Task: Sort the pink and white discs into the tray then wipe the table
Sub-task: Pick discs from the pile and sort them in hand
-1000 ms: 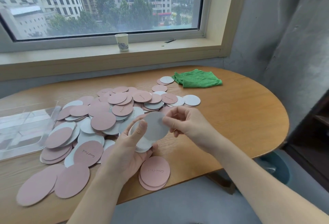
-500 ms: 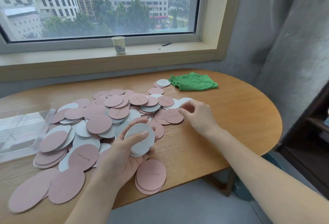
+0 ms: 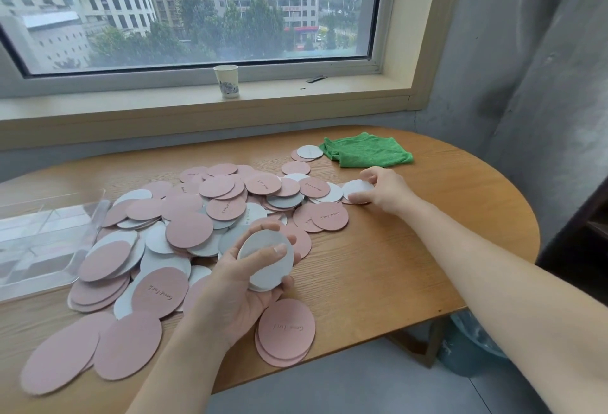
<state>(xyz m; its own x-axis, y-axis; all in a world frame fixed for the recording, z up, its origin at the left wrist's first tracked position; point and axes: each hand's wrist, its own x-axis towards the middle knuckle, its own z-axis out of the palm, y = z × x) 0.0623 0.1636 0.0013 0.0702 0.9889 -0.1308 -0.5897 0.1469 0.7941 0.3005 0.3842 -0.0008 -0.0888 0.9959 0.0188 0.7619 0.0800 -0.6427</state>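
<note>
White discs stacked (image 3: 268,257) in left hand (image 3: 243,285), thumb clamped on top, near table (image 3: 411,249) edge. Right hand (image 3: 383,188) pinches white disc (image 3: 357,189) at pile's (image 3: 197,226) far right. Clear tray (image 3: 42,242) left.

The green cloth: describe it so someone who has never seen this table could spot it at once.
Find the wooden table under the window, then follow its far edge toward the right. The green cloth lies crumpled there, just right of a white disc at the end of the scatter. It is the only green, soft thing among flat pink and white rounds.
</note>
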